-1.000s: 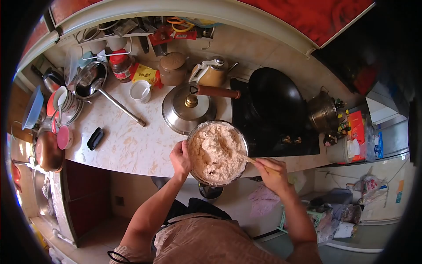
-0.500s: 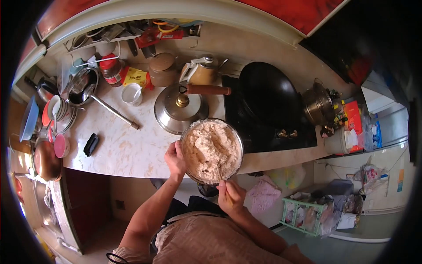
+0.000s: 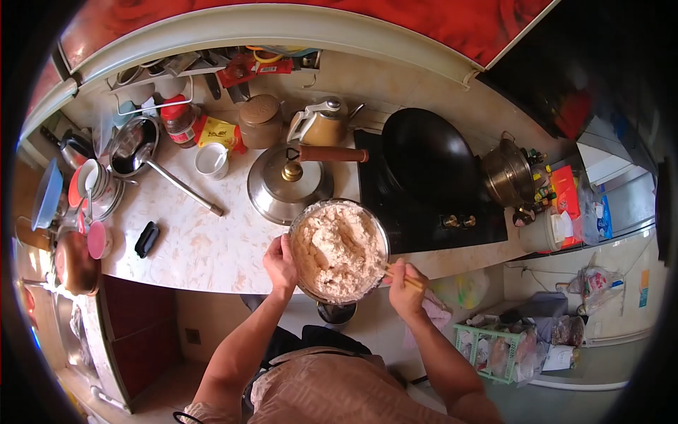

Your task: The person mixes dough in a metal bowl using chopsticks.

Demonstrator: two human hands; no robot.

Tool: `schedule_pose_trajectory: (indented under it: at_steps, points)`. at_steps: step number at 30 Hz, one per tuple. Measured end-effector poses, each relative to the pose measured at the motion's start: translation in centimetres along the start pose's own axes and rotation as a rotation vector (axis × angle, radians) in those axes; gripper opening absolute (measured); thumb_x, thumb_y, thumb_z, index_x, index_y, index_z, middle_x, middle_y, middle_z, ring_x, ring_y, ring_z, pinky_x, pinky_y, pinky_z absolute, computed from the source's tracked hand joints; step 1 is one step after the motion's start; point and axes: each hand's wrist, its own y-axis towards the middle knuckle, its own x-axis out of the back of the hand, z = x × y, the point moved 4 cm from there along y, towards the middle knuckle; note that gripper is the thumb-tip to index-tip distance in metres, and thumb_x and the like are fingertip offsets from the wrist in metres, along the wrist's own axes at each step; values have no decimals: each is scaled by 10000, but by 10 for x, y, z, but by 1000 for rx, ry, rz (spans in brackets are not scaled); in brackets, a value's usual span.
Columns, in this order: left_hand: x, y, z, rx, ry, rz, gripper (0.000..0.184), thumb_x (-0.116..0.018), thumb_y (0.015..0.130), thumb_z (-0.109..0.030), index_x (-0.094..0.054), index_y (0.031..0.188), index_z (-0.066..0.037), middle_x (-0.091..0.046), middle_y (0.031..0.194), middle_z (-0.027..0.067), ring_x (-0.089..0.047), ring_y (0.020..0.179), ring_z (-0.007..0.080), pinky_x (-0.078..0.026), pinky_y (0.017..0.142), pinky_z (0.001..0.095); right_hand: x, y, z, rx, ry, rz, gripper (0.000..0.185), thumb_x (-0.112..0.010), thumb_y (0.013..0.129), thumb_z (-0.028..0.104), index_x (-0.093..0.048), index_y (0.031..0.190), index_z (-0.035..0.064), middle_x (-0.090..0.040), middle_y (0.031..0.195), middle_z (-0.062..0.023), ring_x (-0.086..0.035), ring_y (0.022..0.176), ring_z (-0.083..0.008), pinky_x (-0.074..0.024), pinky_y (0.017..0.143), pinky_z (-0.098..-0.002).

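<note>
A metal bowl [image 3: 387, 244] is held at the counter's front edge, filled with a pale, lumpy, sticky-looking mixture [image 3: 339, 247]. My left hand [image 3: 280, 266] grips its left side, thumb up near the rim and the other fingers partly hidden by the bowl. On the right, my right hand [image 3: 405, 288] is closed around wooden chopsticks [image 3: 417, 283], whose tips reach over the rim to the mixture's right edge. Just behind the bowl lies a steel pan lid [image 3: 272, 185] with a brass-coloured knob, touching or very near the bowl.
A black wok [image 3: 427, 155] sits on the black stove [image 3: 424, 230], beside a metal pot [image 3: 507, 173]. On the counter [image 3: 205, 261] are a long-handled ladle [image 3: 187, 185], a white cup [image 3: 212, 161], a kettle [image 3: 328, 124] and a black object [image 3: 147, 239]. A green basket [image 3: 487, 353] stands lower right.
My right hand and the chopsticks have swung from the bowl's near edge to its right side, up and rightward. The mixture's surface has shifted. My left hand keeps its hold.
</note>
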Motion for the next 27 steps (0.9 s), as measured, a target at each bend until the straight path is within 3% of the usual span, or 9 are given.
schedule_pose_trajectory:
  at_steps: [1, 3, 7, 9, 12, 16, 19, 22, 27]
  points:
    - [2, -3, 1, 0, 7, 16, 322, -489, 950, -199, -606, 849, 83, -621, 705, 72, -510, 645, 91, -444, 597, 255, 0, -3, -5, -202, 143, -94, 274, -488, 927, 145, -565, 721, -19, -617, 615, -105, -619, 491, -188, -470, 455, -280]
    - [2, 0, 4, -9, 17, 4, 322, -490, 950, -201, -608, 857, 84, -626, 712, 76, -514, 648, 92, -446, 600, 257, -2, -7, -5, -231, 156, -120, 320, -453, 948, 182, -581, 749, -32, -616, 609, -101, -623, 503, -153, -470, 455, -250]
    - [0, -2, 3, 9, -30, 9, 320, -496, 947, -207, -613, 874, 82, -630, 717, 80, -516, 646, 93, -449, 602, 264, -9, -31, 26, 155, -74, 32, 300, -475, 944, 173, -571, 733, -17, -638, 642, -103, -626, 519, -153, -481, 479, -256]
    - [1, -6, -7, 8, 31, 14, 317, -496, 947, -207, -615, 880, 79, -630, 718, 78, -516, 645, 93, -450, 603, 262, -10, -28, 40, 218, -117, 69, 275, -498, 933, 160, -585, 733, -8, -642, 643, -104, -635, 525, -153, -485, 479, -260]
    - [2, -3, 0, -4, 64, 10, 312, -493, 948, -205, -618, 887, 75, -629, 716, 74, -515, 641, 92, -450, 601, 259, 12, -9, 46, 24, -33, 129, 287, -496, 933, 167, -595, 739, -19, -645, 644, -98, -644, 542, -150, -489, 481, -255]
    - [1, -3, 6, 1, 15, 18, 311, -489, 949, -200, -618, 887, 76, -622, 709, 68, -509, 644, 89, -446, 598, 255, 26, 33, 51, 44, 19, 122, 362, -479, 946, 224, -597, 728, -40, -646, 639, -105, -644, 552, -145, -491, 495, -245]
    - [2, -1, 7, -16, 35, 10, 317, -485, 953, -201, -614, 863, 74, -613, 701, 61, -501, 644, 85, -442, 595, 253, 9, 60, 48, 71, 43, 125, 389, -466, 952, 247, -591, 726, -44, -643, 646, -116, -641, 552, -147, -488, 497, -239]
    - [0, -1, 7, 22, -40, 26, 326, -486, 953, -208, -606, 838, 72, -601, 683, 54, -487, 631, 84, -436, 585, 257, -21, 64, 40, -117, 272, 165, 371, -454, 955, 227, -587, 758, -58, -643, 664, -125, -642, 550, -151, -486, 485, -237]
    - [1, -1, 6, -18, -26, 14, 324, -484, 954, -208, -605, 834, 66, -602, 688, 45, -485, 637, 81, -434, 588, 255, -27, 24, 69, 95, 181, 176, 304, -458, 943, 143, -573, 745, -58, -639, 652, -123, -651, 579, -162, -493, 491, -246]
